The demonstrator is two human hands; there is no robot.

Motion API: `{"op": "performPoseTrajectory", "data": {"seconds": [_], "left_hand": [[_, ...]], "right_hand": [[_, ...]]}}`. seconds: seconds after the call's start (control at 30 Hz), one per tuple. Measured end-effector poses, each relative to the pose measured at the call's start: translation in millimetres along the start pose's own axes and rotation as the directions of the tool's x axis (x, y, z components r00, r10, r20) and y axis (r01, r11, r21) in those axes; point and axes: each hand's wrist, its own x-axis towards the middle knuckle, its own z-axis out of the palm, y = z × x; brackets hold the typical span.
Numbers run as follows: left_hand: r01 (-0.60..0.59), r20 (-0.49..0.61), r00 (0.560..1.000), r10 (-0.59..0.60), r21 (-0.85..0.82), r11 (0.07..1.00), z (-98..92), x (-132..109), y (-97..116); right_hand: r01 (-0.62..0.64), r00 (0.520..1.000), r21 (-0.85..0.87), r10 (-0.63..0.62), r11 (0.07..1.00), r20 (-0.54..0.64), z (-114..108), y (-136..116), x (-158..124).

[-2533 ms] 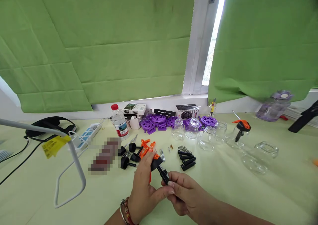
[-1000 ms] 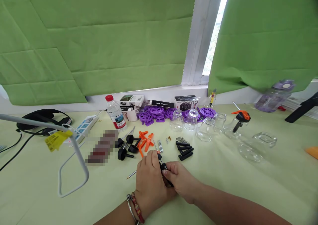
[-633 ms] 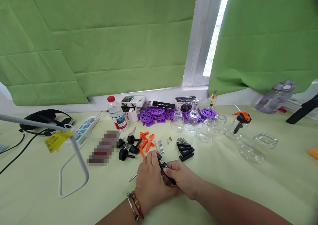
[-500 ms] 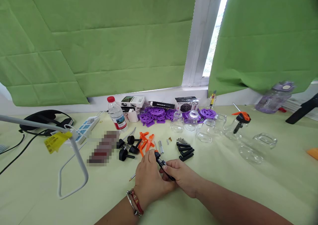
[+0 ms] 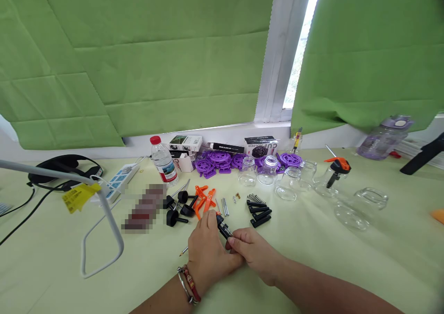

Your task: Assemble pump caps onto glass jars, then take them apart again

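Low in the centre, my left hand is wrapped around a slim black part with metal pieces along its middle. My right hand pinches the part's near end between thumb and fingers, beside my left thumb. Its exact kind does not show, and my fingers hide some of it. Just beyond lie orange plastic levers, thin metal rods and tiny brass fittings. Several black pieces with round heads are left of them. To the right are black handle-like pieces and metal springs.
Glass jars stand and lie at the right, one by an orange-and-black head. Purple plastic wheels and boxes line the back. A water bottle, power strip and white metal stand are left.
My right fingers have shifted slightly along the black part towards its near end, where less of it now sticks out. My left hand stays nearly in place.
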Motion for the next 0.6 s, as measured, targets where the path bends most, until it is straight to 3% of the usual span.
{"op": "performPoseTrajectory", "data": {"seconds": [0.27, 0.6], "left_hand": [[0.018, 0.088, 0.996, -0.02, 0.023, 1.0, -2.0, -1.4, 3.0], [0.024, 0.154, 0.988, -0.034, 0.065, 0.998, -0.6, -0.9, 1.5]], "right_hand": [[-0.006, 0.999, 0.047, 0.004, 0.999, 0.037, 1.5, -2.8, 2.0], [-0.021, 0.999, -0.081, 0.024, 0.996, 0.035, -3.4, -3.8, 9.5]]}}
